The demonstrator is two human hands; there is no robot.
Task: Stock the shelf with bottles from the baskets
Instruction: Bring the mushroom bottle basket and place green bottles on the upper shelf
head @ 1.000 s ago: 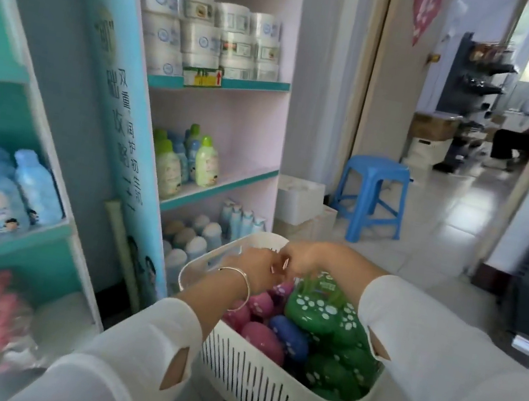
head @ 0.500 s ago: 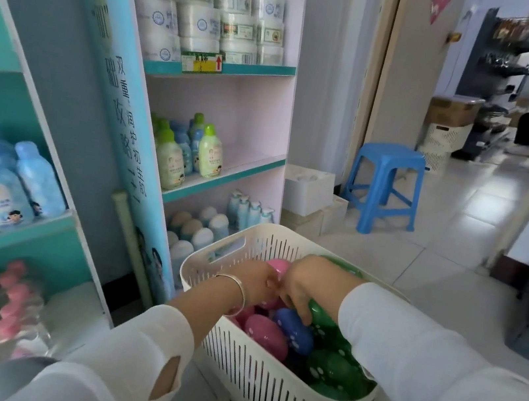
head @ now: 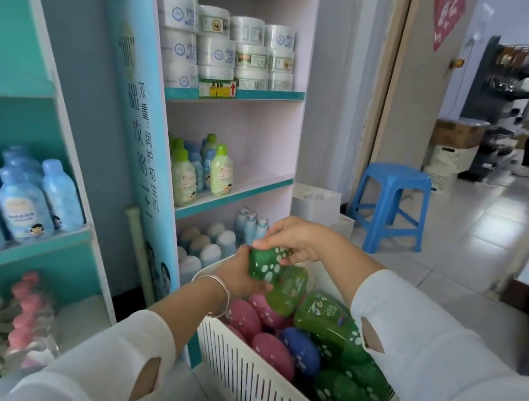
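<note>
Over slatted basket (head: pixel 260 393), left hand (head: pixel 237 277), right hand (head: pixel 295 240) grip spotted bottle (head: pixel 268 265).

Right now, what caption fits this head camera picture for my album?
Left hand and right hand hold a green bottle over the basket beside the shelf.

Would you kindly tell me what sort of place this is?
Probably a small shop for baby-care goods: rows of identical blue bottles and stacked white tubs on shelves, a price tag on a shelf edge, and a basket of stock.
</note>
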